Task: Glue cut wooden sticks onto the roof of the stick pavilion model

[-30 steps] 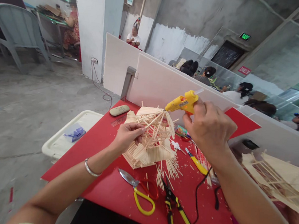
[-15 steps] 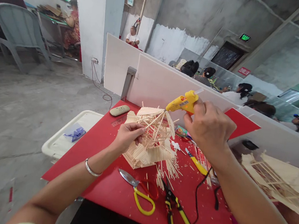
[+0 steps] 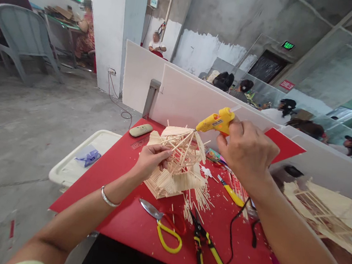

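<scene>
A small pavilion-like model (image 3: 185, 181) built of thin wooden sticks stands on the red tabletop. My left hand (image 3: 154, 159) pinches a wooden stick (image 3: 179, 146) against the left side of its upper frame; the fingers partly hide that spot. Raised above the table, my right hand (image 3: 248, 146) is wrapped round a yellow hot glue gun (image 3: 218, 121). The gun tilts down to the left, its nozzle at the model's peak, where several sticks meet. Whether fresh glue is coming out is too small to see.
Loose sticks (image 3: 201, 198), scissors (image 3: 159, 223), pliers (image 3: 205, 244) and a yellow utility knife (image 3: 231, 191) lie around the model. A black cord (image 3: 232, 230) crosses the right side. White partition boards (image 3: 187, 94) rise behind. Another stick model (image 3: 327, 212) stands at right.
My right hand and the glue gun have shifted very slightly, with the nozzle still at the peak. The left hand keeps its pinch in the same place.
</scene>
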The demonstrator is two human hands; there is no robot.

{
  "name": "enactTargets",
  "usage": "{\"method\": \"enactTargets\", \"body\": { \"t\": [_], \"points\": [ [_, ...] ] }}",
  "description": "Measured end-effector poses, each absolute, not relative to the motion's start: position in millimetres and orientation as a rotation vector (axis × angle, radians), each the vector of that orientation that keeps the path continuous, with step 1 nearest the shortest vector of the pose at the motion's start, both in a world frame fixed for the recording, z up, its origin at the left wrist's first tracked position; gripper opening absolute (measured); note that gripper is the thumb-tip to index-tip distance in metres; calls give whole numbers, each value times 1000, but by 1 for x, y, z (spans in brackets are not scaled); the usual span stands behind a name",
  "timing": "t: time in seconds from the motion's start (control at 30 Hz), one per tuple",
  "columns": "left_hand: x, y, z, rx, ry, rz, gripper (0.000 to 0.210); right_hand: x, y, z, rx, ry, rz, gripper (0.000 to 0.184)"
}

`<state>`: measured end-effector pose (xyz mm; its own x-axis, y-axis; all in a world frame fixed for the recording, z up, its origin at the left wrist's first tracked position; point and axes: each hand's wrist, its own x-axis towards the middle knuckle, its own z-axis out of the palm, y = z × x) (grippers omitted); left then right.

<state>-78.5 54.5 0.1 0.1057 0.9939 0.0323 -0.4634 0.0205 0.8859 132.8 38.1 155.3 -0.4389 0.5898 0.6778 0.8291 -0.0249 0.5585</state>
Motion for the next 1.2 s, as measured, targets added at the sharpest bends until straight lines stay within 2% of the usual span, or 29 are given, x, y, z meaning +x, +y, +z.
{"method": "enactTargets", "body": {
  "t": [0.17, 0.4, 0.63, 0.9, 1.2],
  "points": [
    [-79, 57, -5, 916, 743, 1289, 39, 131, 33, 153, -1445, -2007, -1410, 40],
    [-82, 54, -10, 929, 751, 1276, 37, 118, 23, 142, -1376, -2091, -1335, 31],
    [-88, 51, -13, 907, 773, 1322, 35, 110, 23, 133, -1415, -2166, -1247, 34],
    [-105, 45, -26, 1016, 986, 1632, 25, 111, 15, 131, -1432, -2149, -1177, 35],
    [-130, 50, -33, 1224, 1239, 1808, 22, 124, -2, 123, -1580, -2068, -1000, 40]
  ]
}}
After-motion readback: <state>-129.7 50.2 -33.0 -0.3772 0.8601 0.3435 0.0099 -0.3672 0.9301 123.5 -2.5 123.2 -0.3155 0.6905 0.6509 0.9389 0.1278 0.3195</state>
